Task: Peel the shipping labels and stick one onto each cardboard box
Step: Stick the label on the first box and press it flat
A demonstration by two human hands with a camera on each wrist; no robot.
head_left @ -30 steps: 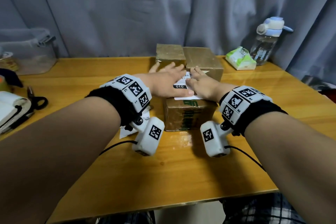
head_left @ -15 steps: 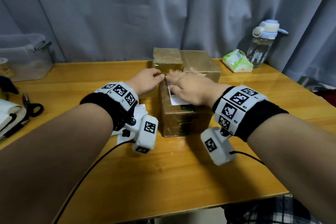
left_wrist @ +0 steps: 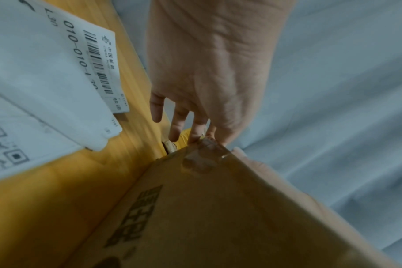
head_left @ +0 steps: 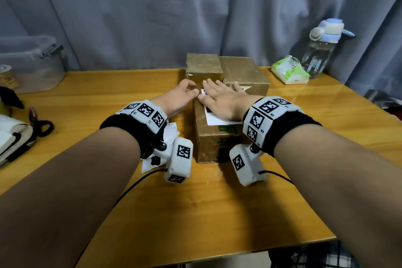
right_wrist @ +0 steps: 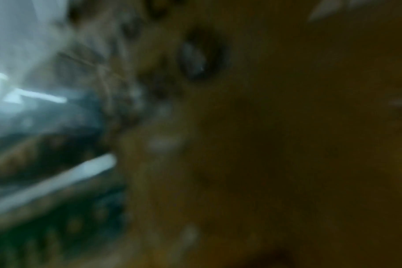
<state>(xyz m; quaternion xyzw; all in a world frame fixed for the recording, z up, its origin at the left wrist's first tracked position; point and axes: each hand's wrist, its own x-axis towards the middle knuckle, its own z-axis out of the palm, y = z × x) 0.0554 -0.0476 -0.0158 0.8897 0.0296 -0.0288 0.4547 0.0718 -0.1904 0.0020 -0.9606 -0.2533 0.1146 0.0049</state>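
The near cardboard box (head_left: 208,146) stands mid-table with a white shipping label (head_left: 217,121) on its top. My right hand (head_left: 221,100) lies flat on that label, fingers straight and spread, covering most of it. My left hand (head_left: 179,97) holds the box's far left corner, fingers curled over the edge. In the left wrist view its fingers (left_wrist: 177,127) run down that corner of the box (left_wrist: 218,217). Two more boxes (head_left: 203,64) (head_left: 241,69) stand side by side just behind. Spare label sheets (left_wrist: 46,81) lie left of the box. The right wrist view is dark and blurred.
A water bottle (head_left: 322,50) and a tissue pack (head_left: 289,70) stand at the back right. A clear plastic container (head_left: 28,63) sits back left, with scissors (head_left: 41,124) and a pouch (head_left: 13,135) at the left edge. The wooden table (head_left: 195,213) has a grey curtain behind.
My left hand has come off the label and moved to the box's far left corner. My right hand has slid over the label and now lies flat across it.
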